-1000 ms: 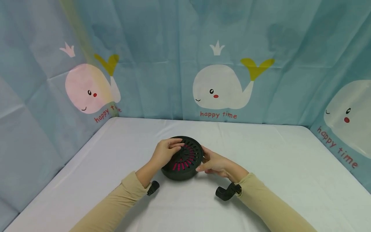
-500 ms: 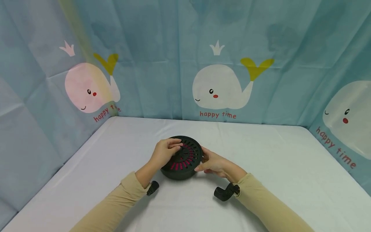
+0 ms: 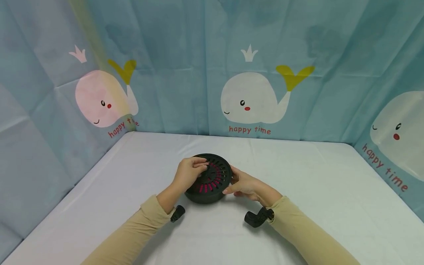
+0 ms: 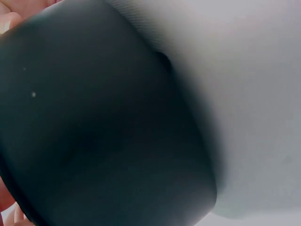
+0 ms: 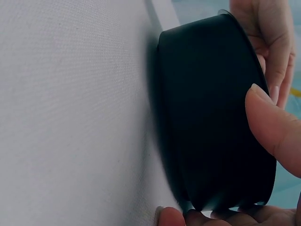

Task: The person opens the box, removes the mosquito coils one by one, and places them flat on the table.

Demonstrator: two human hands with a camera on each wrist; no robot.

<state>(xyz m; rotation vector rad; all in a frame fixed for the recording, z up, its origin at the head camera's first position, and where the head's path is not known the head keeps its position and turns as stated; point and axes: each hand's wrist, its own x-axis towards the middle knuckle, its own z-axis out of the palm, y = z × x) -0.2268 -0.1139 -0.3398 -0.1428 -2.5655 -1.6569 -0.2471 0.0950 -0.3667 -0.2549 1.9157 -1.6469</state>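
A round black container (image 3: 206, 198) with a radially slotted top (image 3: 222, 180) stands on the white table, bright pink showing through many slots. My left hand (image 3: 186, 173) reaches over the top from the left, thumb and fingers pinching near its middle; a small dark part shows at the fingertips. My right hand (image 3: 246, 187) grips the right side. In the right wrist view its thumb (image 5: 275, 127) presses by the rim and its other fingers lie along the wall. The dark container wall (image 4: 108, 122) fills most of the left wrist view, which hides the left hand's pinch.
A white cloth (image 3: 314, 191) covers the table. Blue curtains (image 3: 172, 95) printed with whales stand along the back and both sides. Black camera mounts (image 3: 255, 219) stick out from both wrists near the cloth.
The slotted top looks very slightly turned under my left fingers, and my left wrist has shifted a little to the right. The right hand keeps its grip; the container stays in place.
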